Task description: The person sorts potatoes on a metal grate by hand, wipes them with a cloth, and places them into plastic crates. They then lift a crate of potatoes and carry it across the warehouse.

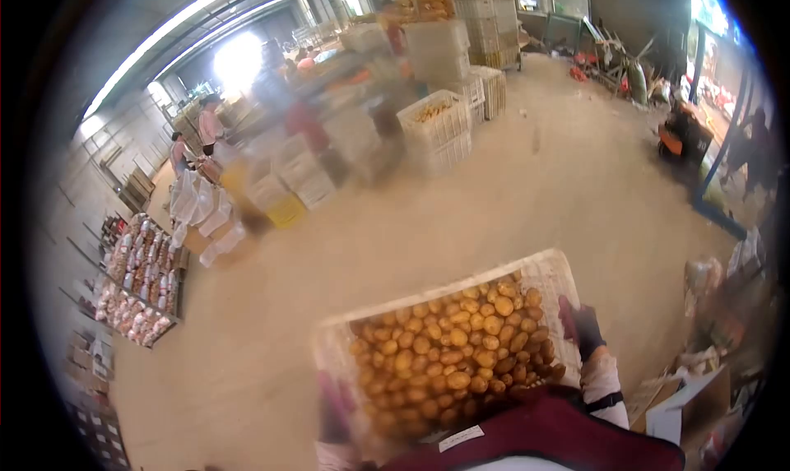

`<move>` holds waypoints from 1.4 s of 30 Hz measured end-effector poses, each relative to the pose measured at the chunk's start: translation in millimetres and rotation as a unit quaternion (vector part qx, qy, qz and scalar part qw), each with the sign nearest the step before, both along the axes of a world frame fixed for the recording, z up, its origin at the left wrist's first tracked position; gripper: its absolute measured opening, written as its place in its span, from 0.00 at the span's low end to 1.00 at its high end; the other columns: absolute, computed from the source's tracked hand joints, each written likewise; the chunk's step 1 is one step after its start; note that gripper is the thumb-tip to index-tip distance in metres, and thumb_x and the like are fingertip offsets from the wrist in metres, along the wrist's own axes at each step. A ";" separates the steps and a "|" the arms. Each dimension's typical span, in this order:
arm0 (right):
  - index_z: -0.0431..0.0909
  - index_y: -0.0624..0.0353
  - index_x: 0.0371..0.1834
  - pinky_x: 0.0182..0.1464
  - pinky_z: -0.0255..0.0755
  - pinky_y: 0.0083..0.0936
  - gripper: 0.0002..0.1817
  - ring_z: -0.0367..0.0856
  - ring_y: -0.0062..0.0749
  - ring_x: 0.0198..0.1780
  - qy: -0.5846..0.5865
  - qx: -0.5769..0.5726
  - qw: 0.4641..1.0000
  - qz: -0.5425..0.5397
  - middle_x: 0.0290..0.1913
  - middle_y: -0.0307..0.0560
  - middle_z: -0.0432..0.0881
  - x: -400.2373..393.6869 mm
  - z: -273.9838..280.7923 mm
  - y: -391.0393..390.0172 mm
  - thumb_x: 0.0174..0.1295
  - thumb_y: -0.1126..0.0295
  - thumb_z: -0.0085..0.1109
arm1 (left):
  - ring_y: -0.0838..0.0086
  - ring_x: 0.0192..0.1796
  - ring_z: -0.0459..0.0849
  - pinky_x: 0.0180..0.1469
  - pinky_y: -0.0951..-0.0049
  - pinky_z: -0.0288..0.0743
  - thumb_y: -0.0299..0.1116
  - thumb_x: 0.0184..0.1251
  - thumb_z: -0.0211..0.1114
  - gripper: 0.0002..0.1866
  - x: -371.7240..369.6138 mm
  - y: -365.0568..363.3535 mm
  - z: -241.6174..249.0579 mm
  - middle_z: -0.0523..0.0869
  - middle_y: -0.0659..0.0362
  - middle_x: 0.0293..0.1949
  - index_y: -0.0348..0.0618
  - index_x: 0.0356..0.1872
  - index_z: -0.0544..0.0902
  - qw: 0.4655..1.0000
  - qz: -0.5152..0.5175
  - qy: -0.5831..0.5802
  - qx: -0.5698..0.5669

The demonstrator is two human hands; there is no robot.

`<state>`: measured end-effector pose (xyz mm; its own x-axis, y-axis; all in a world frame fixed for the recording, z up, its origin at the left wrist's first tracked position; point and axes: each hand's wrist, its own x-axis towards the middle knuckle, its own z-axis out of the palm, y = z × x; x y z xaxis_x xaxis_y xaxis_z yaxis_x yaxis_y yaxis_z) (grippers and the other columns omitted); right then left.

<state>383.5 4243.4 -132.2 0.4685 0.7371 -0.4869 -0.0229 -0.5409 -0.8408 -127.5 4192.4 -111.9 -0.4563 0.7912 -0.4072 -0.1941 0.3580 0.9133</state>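
- The concrete floor takes up most of what I see, bare and wide ahead of me, with open room through the middle and to the right.
- Stacks of white crates stand along the far side of that floor; the nearest one, open on top, holds yellowish produce. The stacks to its left are blurred.
- At the left edge, a low rack of bagged goods lies well apart from me.
- People stand far off on the left, near the bright doorway.
- Close under me is the white crate, tilted, held up against my body and heaped with potatoes.
- A cardboard box sits just beside my right side, narrowing the room there.
- My right hand, in a dark glove, is clamped on the crate's right rim.
- My left hand seems to grip the crate's left edge, though it is smeared and I can't be sure.
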 end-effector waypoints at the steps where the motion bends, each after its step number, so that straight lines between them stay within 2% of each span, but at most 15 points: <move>1: 0.74 0.58 0.23 0.16 0.60 0.21 0.27 0.64 0.21 0.14 0.002 0.006 1.000 -0.012 0.15 0.35 0.68 5.7 -4.8 23.2 0.61 0.43 0.65 | 0.81 0.19 0.68 0.23 0.80 0.62 0.66 0.74 0.49 0.30 7.5 39.5 -2.6 0.71 0.68 0.19 0.45 0.40 0.79 1.000 -0.016 0.004 0.011; 3: 0.73 0.57 0.23 0.15 0.57 0.21 0.27 0.62 0.21 0.13 0.033 0.012 0.998 -0.061 0.15 0.34 0.65 24.8 -26.1 80.4 0.61 0.43 0.66 | 0.81 0.19 0.68 0.23 0.80 0.63 0.67 0.73 0.49 0.31 38.6 133.0 16.4 0.70 0.68 0.18 0.44 0.37 0.78 0.997 -0.075 -0.007 -0.019; 7: 0.72 0.55 0.23 0.15 0.55 0.21 0.27 0.60 0.19 0.13 0.045 0.024 0.991 -0.123 0.15 0.32 0.64 41.5 -64.5 146.5 0.61 0.43 0.67 | 0.82 0.19 0.66 0.21 0.79 0.60 0.65 0.74 0.48 0.29 49.6 266.2 -26.5 0.70 0.69 0.19 0.47 0.35 0.77 0.990 -0.136 -0.028 -0.011; 11: 0.71 0.54 0.23 0.14 0.54 0.22 0.27 0.60 0.20 0.12 -0.042 0.045 0.976 -0.208 0.14 0.32 0.63 69.5 -73.2 254.3 0.61 0.42 0.67 | 0.84 0.16 0.62 0.18 0.77 0.56 0.61 0.77 0.46 0.26 84.6 454.1 -33.0 0.68 0.70 0.17 0.50 0.30 0.75 0.964 -0.257 -0.064 0.001; 18: 0.70 0.55 0.25 0.13 0.55 0.23 0.27 0.59 0.21 0.11 0.027 0.045 0.947 -0.318 0.14 0.31 0.61 114.1 -65.2 436.6 0.61 0.43 0.65 | 0.82 0.12 0.59 0.16 0.75 0.53 0.58 0.77 0.48 0.26 192.6 750.0 -10.2 0.65 0.68 0.13 0.50 0.26 0.72 0.936 -0.347 -0.058 -0.010; 19: 0.69 0.55 0.25 0.13 0.55 0.23 0.27 0.59 0.21 0.11 0.008 0.054 0.944 -0.326 0.14 0.31 0.61 117.3 -67.5 404.3 0.61 0.43 0.65 | 0.82 0.12 0.59 0.16 0.75 0.52 0.58 0.77 0.48 0.25 196.8 728.8 -17.4 0.65 0.68 0.13 0.49 0.26 0.72 0.930 -0.363 -0.063 0.014; 22: 0.69 0.53 0.25 0.13 0.55 0.22 0.27 0.60 0.20 0.12 0.006 0.087 0.939 -0.332 0.14 0.31 0.63 152.7 -88.2 514.3 0.60 0.41 0.66 | 0.82 0.12 0.59 0.15 0.74 0.51 0.56 0.77 0.49 0.24 234.6 844.7 -87.4 0.64 0.69 0.13 0.49 0.26 0.71 0.919 -0.385 -0.082 0.034; 24: 0.70 0.54 0.26 0.14 0.55 0.22 0.27 0.60 0.19 0.12 0.000 0.058 0.941 -0.333 0.15 0.31 0.63 185.7 -89.9 585.9 0.60 0.41 0.66 | 0.82 0.12 0.59 0.15 0.75 0.51 0.56 0.76 0.50 0.24 268.5 930.3 -92.2 0.63 0.69 0.13 0.49 0.26 0.71 0.920 -0.380 -0.089 0.033; 26: 0.70 0.54 0.26 0.14 0.55 0.22 0.27 0.60 0.20 0.12 -0.004 0.050 0.942 -0.331 0.15 0.32 0.63 205.0 -89.0 609.8 0.60 0.41 0.66 | 0.83 0.13 0.59 0.15 0.77 0.51 0.56 0.76 0.50 0.23 265.1 960.5 -131.0 0.63 0.69 0.14 0.50 0.25 0.71 0.877 -0.429 -0.216 0.023; 28: 0.70 0.55 0.27 0.13 0.55 0.23 0.28 0.61 0.20 0.12 -0.023 0.045 0.948 -0.313 0.15 0.32 0.64 217.1 -81.7 625.8 0.60 0.41 0.66 | 0.84 0.13 0.59 0.15 0.78 0.51 0.56 0.76 0.50 0.23 264.9 976.8 -144.8 0.63 0.70 0.14 0.51 0.25 0.70 0.873 -0.432 -0.226 0.015; 30: 0.71 0.56 0.26 0.13 0.56 0.23 0.28 0.61 0.20 0.12 -0.013 0.028 0.952 -0.304 0.14 0.33 0.63 230.0 -79.6 681.0 0.60 0.41 0.66 | 0.85 0.14 0.59 0.15 0.79 0.50 0.55 0.76 0.51 0.23 285.3 1030.1 -157.8 0.63 0.71 0.15 0.53 0.25 0.70 0.908 -0.401 -0.119 0.024; 33: 0.72 0.56 0.26 0.13 0.56 0.22 0.29 0.61 0.21 0.11 0.004 -0.002 0.948 -0.318 0.13 0.32 0.63 254.8 -97.1 782.7 0.61 0.40 0.65 | 0.86 0.14 0.59 0.15 0.79 0.50 0.55 0.76 0.51 0.22 310.1 1124.8 -153.3 0.64 0.71 0.16 0.53 0.24 0.70 0.893 -0.415 -0.169 0.048; 35: 0.70 0.55 0.24 0.14 0.55 0.24 0.29 0.58 0.21 0.11 -0.029 -0.005 0.952 -0.305 0.14 0.32 0.61 255.6 -110.8 829.0 0.63 0.39 0.61 | 0.85 0.14 0.59 0.15 0.79 0.50 0.55 0.76 0.51 0.22 328.0 1173.9 -157.9 0.64 0.71 0.16 0.53 0.25 0.71 0.926 -0.354 -0.127 0.036; 38: 0.71 0.57 0.25 0.14 0.55 0.22 0.31 0.58 0.22 0.11 -0.045 0.015 0.952 -0.301 0.15 0.33 0.62 256.5 -130.2 943.8 0.63 0.37 0.59 | 0.85 0.13 0.59 0.14 0.77 0.50 0.55 0.76 0.51 0.22 330.8 1289.7 -167.2 0.65 0.70 0.15 0.53 0.25 0.72 0.912 -0.400 -0.044 0.079; 42: 0.73 0.58 0.27 0.13 0.61 0.28 0.37 0.62 0.26 0.10 0.024 -0.022 0.957 -0.287 0.14 0.35 0.64 271.7 -143.0 1066.6 0.61 0.29 0.53 | 0.84 0.12 0.59 0.12 0.76 0.50 0.54 0.75 0.54 0.20 339.5 1400.9 -136.3 0.66 0.70 0.15 0.52 0.27 0.72 0.913 -0.378 -0.147 -0.048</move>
<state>655.2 5310.0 -275.2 0.7663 0.3430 -0.5433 -0.3654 -0.4629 -0.8076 212.0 5593.3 -248.2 0.3456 0.7886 -0.5085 -0.0898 0.5672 0.8187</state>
